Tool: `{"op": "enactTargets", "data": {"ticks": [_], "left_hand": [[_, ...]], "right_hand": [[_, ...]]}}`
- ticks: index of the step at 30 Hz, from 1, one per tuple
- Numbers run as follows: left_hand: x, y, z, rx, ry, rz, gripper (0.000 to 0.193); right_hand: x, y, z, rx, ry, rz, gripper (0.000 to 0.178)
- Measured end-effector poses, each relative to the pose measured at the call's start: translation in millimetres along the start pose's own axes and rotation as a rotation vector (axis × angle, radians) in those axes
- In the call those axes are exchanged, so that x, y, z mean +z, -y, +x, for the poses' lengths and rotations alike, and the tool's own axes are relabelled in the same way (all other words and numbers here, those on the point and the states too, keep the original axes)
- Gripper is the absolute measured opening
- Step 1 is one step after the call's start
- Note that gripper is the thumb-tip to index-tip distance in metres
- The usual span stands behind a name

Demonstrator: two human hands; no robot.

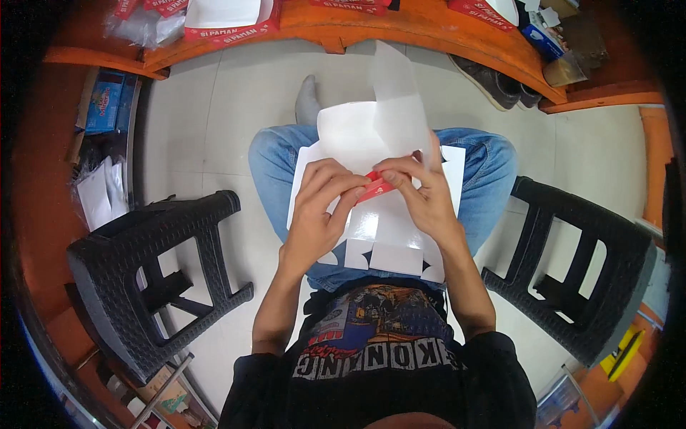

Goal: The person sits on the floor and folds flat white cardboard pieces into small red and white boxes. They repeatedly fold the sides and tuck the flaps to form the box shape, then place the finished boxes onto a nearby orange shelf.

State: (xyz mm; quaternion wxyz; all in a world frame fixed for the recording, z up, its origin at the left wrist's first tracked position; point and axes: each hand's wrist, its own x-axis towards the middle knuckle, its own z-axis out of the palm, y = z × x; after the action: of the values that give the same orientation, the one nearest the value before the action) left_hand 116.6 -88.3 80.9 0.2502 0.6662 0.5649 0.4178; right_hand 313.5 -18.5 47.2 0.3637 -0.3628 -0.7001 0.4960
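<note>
- We see our left hand near the middle, with its thumb and pointing finger bent and pressed close together.
- They pinch the left end of a red strip.
- Our right hand is just across from it, and its thumb and pointing finger are nearly closed on the right end of the same strip.
- So the red strip sits between our two hands, above our lap, and it tilts up a little to the right.
- We cannot tell if the strip is joined to the white card around it.
- The white card lies over our legs, and one tall panel of it stands up past our right hand.
- Its near edge has flaps with cuts between them.
- We sit on the pale floor in blue jeans, with our knees spread wide.
- A foot in a grey sock pokes out in front.
- One black stool is on our left, and another black stool is on our right.
- In front of us is an orange table, with a red box on it, white inside.
- Dark shoes are by the table, on the right.
</note>
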Motion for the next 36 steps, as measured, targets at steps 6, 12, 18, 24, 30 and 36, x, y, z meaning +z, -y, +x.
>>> {"op": "enactTargets", "data": {"ticks": [6,12,18,24,30,36], "left_hand": [[-2,1,3,0.005,-0.041,0.014,0.019],[5,-12,7,-0.218,-0.265,-0.118,0.02],[10,-3,17,-0.053,-0.146,0.104,0.014],[-3,-5,-2,0.005,-0.225,0.108,0.072],[-23,22,-39,-0.228,-0.235,0.25,0.067],[-7,56,-105,-0.417,-0.061,0.355,0.081]], "right_hand": [[0,-1,2,0.067,0.121,0.053,0.028],[9,21,-2,-0.034,0.077,-0.183,0.066],[28,6,-10,-0.11,-0.071,-0.264,0.057],[5,-8,-18,-0.101,-0.184,-0.308,0.08],[-55,46,83,-0.384,-0.671,0.272,0.089],[-46,112,181,-0.638,-0.396,0.34,0.08]]}}
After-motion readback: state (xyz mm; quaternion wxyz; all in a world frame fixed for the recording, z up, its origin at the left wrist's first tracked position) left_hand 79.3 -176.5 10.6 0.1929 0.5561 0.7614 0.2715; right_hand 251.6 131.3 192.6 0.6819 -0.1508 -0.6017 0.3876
